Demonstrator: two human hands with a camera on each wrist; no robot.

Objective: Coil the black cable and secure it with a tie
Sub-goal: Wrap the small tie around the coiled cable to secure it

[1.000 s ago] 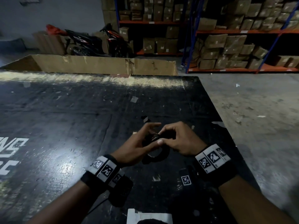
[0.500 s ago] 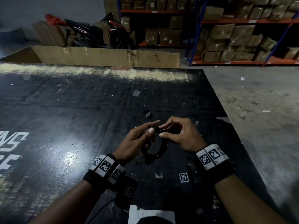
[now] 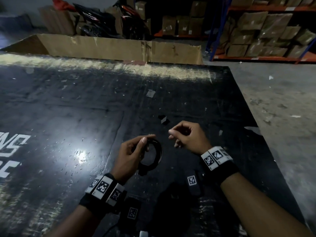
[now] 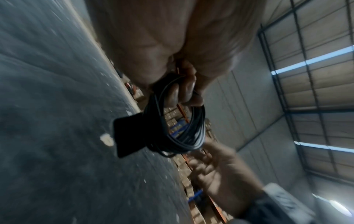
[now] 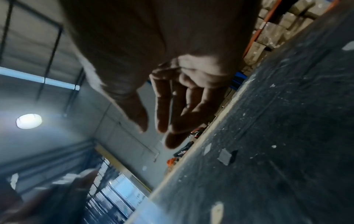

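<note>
A dark scuffed surface (image 3: pixel 85 103) fills the head view, warehouse racking behind. The left hand (image 3: pixel 131 154) grips the black cable (image 3: pixel 158 151), wound into a ring; the right hand (image 3: pixel 188 135), on it a moment ago, has pulled clear, empty with its fingers loosely bent. From the left wrist, a flat black tie (image 4: pixel 128 134) hangs off the coil. From the right wrist, bare fingers (image 5: pixel 162 106). Likely nearly finished.

A warehouse: steel racks (image 3: pixel 261 33) stacked with cardboard boxes (image 3: pixel 183 24), concrete floor (image 3: pixel 282 108), parked motorbikes (image 3: pixel 95 19).
</note>
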